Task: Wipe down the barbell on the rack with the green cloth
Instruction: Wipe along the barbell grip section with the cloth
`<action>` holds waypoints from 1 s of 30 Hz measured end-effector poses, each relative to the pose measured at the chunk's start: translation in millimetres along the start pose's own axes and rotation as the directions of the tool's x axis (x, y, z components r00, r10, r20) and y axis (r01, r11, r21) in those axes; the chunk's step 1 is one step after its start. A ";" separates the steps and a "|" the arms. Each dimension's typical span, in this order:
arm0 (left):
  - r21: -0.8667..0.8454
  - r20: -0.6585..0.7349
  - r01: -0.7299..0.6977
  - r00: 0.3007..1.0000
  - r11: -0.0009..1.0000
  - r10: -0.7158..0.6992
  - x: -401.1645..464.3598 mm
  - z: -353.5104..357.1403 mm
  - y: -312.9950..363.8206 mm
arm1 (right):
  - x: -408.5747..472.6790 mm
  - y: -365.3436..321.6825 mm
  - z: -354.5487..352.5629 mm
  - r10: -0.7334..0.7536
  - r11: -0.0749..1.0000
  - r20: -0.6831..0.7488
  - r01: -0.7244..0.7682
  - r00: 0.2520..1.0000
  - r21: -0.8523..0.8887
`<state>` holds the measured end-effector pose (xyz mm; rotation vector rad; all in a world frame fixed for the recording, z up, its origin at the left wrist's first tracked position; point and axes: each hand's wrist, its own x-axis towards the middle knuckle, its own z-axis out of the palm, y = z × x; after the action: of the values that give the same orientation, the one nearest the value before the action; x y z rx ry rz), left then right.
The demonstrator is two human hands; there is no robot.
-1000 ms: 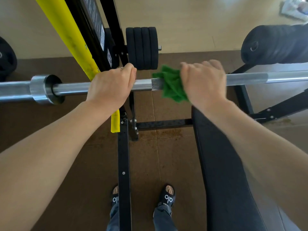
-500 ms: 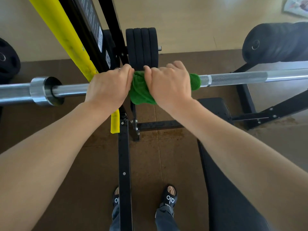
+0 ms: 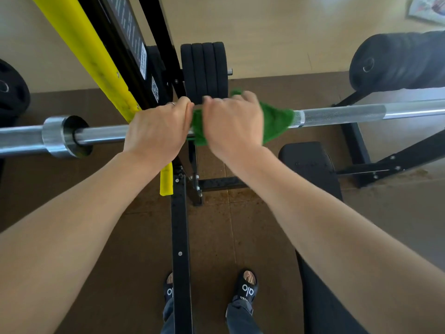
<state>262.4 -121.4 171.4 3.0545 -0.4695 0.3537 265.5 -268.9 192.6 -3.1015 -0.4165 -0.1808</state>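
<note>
Gripping barbell (image 3: 342, 115) bare with left hand (image 3: 156, 131), right hand (image 3: 233, 124) clamping green cloth (image 3: 277, 121) around it

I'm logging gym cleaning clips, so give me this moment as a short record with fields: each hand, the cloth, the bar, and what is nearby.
left hand: closed around the barbell, bare, beside the yellow rack guard
right hand: gripping the green cloth wrapped on the bar
hands: close together, nearly touching
cloth: covers the shaft under the right hand, tail sticking out toward the knurled section
barbell: horizontal; collar at the left end
nearby: stacked black plates behind, black bench below right
</note>
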 end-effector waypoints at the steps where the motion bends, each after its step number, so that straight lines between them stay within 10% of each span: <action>1: 0.006 -0.016 0.002 1.000 1.000 -0.002 -0.6 0.5 -0.5 | 4.9 -9.1 -1.0 -0.061 0.998 0.018 0.061 0.998 0.004; 10: -0.021 -0.005 0.021 1.000 1.000 -0.021 -0.6 -1.8 0.3 | -11.0 124.7 -6.2 0.084 0.972 0.045 -0.072 0.995 -0.224; 21: -0.034 -0.030 0.054 0.998 0.998 -0.055 -0.6 -1.2 0.8 | 19.3 -9.8 -6.7 -0.153 0.988 0.169 0.149 0.974 0.037; 30: -0.018 -0.011 0.033 0.999 0.999 -0.033 0.1 -3.2 1.6 | -6.4 115.2 -14.9 0.038 0.951 0.246 0.040 0.969 -0.305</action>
<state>261.3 -122.7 174.5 3.0371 -0.4186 0.3625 288.0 -382.1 207.6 -3.4474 -0.4312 0.1654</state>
